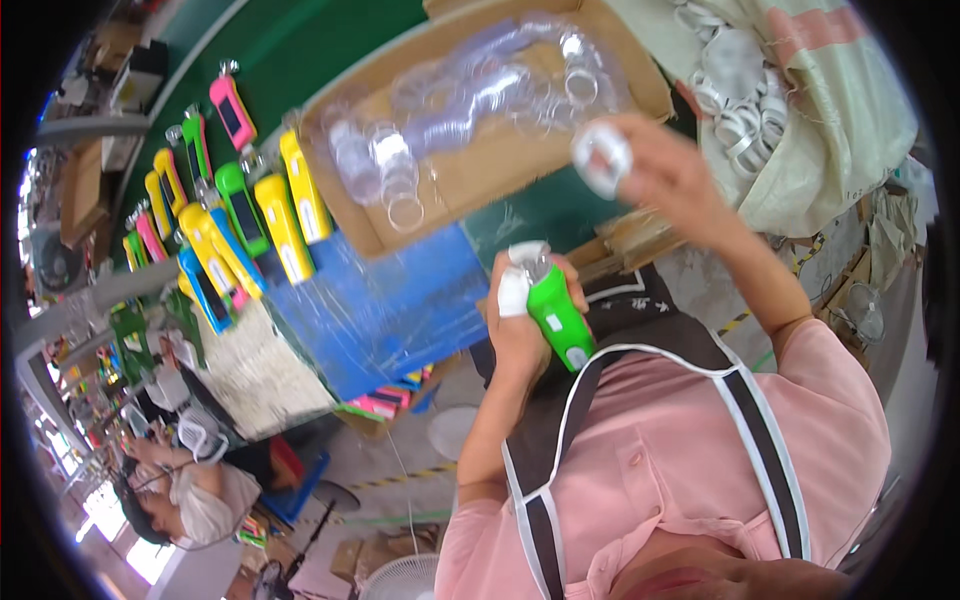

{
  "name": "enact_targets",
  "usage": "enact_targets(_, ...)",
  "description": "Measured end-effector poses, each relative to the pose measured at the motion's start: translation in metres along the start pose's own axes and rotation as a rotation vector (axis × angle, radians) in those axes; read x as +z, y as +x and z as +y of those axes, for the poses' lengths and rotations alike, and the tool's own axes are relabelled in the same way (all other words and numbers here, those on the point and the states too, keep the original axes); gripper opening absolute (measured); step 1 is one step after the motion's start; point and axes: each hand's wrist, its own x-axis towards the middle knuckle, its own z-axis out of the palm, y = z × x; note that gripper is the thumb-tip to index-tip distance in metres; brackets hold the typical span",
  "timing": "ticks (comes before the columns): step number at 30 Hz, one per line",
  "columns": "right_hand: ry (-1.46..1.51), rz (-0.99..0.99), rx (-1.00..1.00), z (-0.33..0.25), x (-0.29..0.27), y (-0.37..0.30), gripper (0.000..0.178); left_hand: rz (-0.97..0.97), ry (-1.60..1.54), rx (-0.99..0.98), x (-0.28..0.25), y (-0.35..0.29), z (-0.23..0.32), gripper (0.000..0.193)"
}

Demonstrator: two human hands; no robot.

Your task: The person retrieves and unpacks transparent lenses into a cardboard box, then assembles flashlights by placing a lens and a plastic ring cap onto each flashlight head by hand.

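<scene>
While the lens squeezes and smears the far left, I can make out a co-worker point(200, 500) there, though what that person is doing I cannot tell. Next come the handheld torches point(240, 208), yellow, green, blue and pink, in loose rows on the green table point(335, 40); I can make out no white ring on their silvery heads, so whether they are finished or waiting I can't judge. Beside them lies a scuffed blue sheet point(400, 315), then an open carton point(500, 180) heaped with clear plastic rings point(470, 115) (they overlap and glare so much that counting is hopeless). On the near side of the carton, the left hand point(515, 345) grips a green torch point(560, 318) by the dark apron point(685, 340); a white band point(514, 292) on that hand could be a wrapping or another part, I can't say which. Further right, the right hand point(665, 175) pinches a white ring point(587, 155), blurred and apart from the torch, so I'd judge that piece unfinished. At the far right, a pale sack point(840, 150) holds many more white rings point(750, 130), suggesting plenty left, though its folds hide how deep they go.
</scene>
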Motion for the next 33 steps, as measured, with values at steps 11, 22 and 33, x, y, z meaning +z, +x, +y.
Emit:
enact_targets(11, 0.185, -0.329, 0.053, -0.019, 0.058, -0.025, 0.016, 0.034, -0.166, -0.063, -0.010, -0.015, -0.016, 0.050)
enact_targets(22, 0.768, -0.617, 0.378, -0.004, 0.049, -0.002, 0.015, -0.222, 0.520, 0.105, -0.030, -0.017, 0.004, 0.048)
enact_targets(33, 0.636, -0.606, 0.307, 0.001, 0.045, -0.009, 0.012, -0.249, 0.586, 0.164, -0.032, -0.016, -0.005, 0.042)
